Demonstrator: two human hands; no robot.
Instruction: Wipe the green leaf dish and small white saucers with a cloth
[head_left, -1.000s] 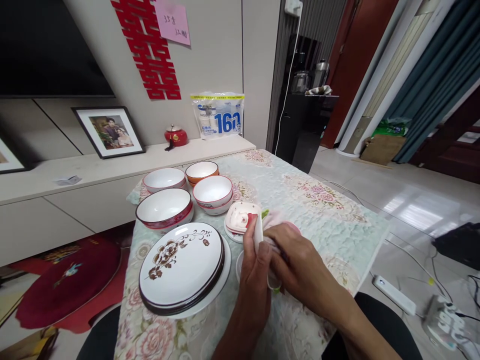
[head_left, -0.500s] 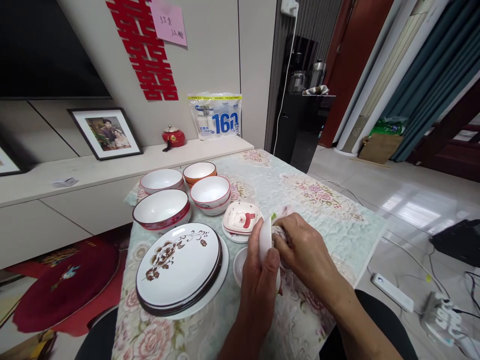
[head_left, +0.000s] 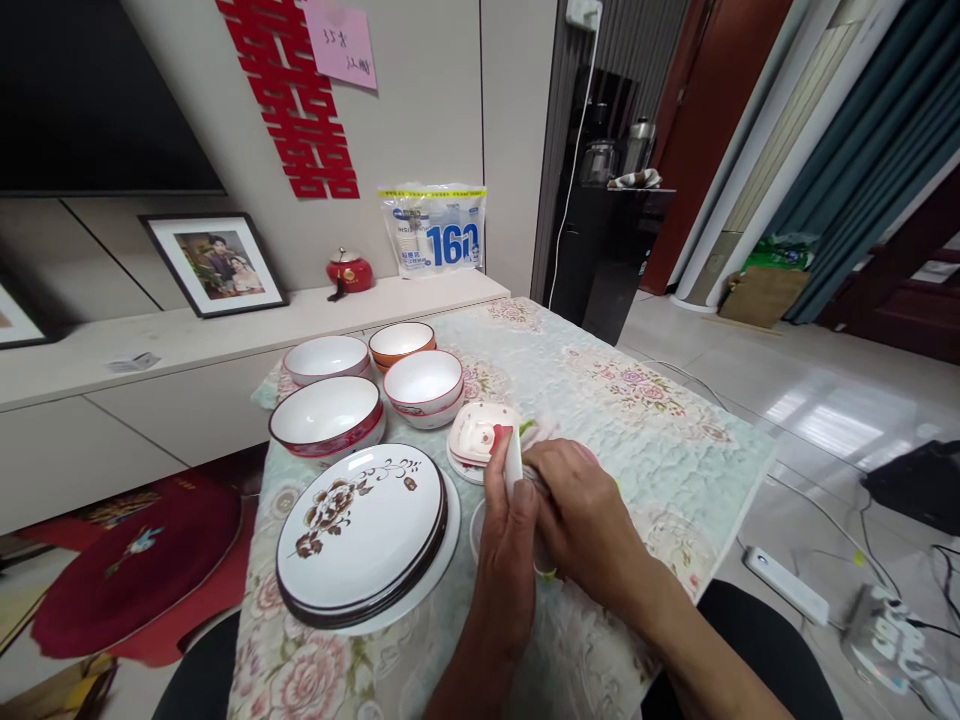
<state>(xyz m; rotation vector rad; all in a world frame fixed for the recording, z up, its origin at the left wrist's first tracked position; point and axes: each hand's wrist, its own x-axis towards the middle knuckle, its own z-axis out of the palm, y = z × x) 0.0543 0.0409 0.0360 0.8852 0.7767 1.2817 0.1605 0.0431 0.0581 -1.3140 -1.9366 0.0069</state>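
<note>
My left hand (head_left: 506, 550) is closed around a small white dish (head_left: 514, 458), which it holds up on edge. Pressed to the dish's right side is my right hand (head_left: 585, 505), its fingers bent over a patterned cloth (head_left: 534, 432) that mostly hides behind them. Beneath the hands, a small white bowl (head_left: 476, 527) is partly covered. Just beyond them lies a stack of cream square dishes with a red design (head_left: 472, 428). To the left is a stack of white plates with brown flowers (head_left: 360, 530).
Several stacked bowls (head_left: 326, 410) stand behind the plates on the floral tablecloth (head_left: 637, 385). A low white cabinet (head_left: 315, 308) along the wall carries a photo frame (head_left: 217, 265), a red pot (head_left: 350, 272) and a plastic pack (head_left: 433, 235). Cables and a power strip (head_left: 786, 585) lie on the floor at right.
Both hands have shifted slightly left with the dish, which now shows more edge-on. The right hand has moved along the dish with the cloth. The view has shifted a little.
</note>
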